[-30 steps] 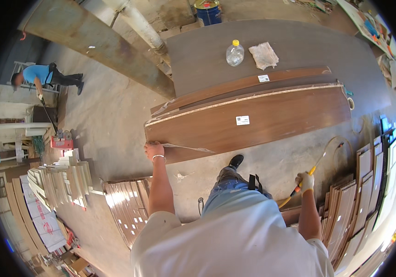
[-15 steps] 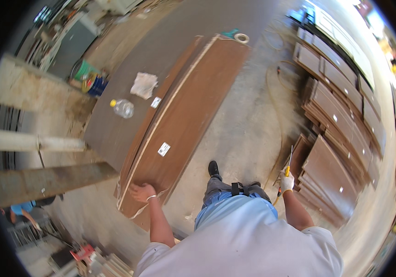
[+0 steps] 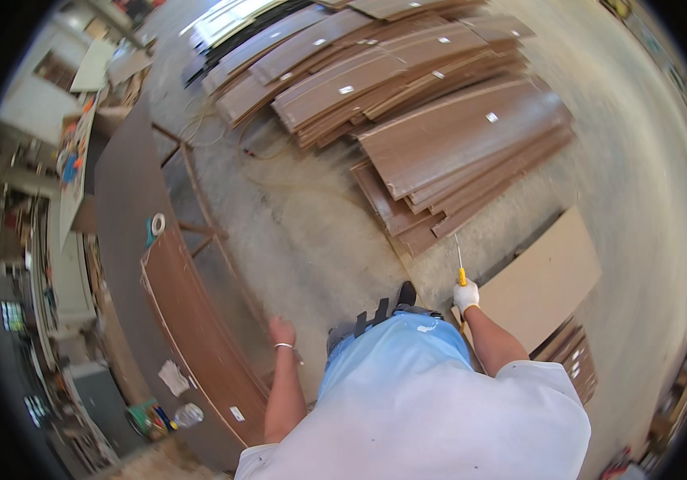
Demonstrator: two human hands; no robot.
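My right hand (image 3: 465, 296), in a white glove, is closed around the yellow handle of a screwdriver (image 3: 461, 269). Its thin metal shaft points away from me, toward the stacked brown panels (image 3: 471, 132). My bare left hand (image 3: 282, 330), with a white band at the wrist, is off the table and touches no panel. Its fingers are blurred and foreshortened, so their pose is unclear. To its left, a long brown panel (image 3: 207, 328) with a white label lies on the dark table (image 3: 127, 180). A tape roll (image 3: 158, 225) sits at that panel's far end.
On the table's near part are a pale cloth (image 3: 173, 378) and a clear plastic bottle (image 3: 189, 415). A beige board (image 3: 547, 272) lies to my right, beside more brown panels (image 3: 571, 360). A thin hose (image 3: 279, 152) runs over the concrete floor.
My view has swung to the right, toward the panel stacks. My left hand has come off the brown panel on the table. The right hand still holds the screwdriver.
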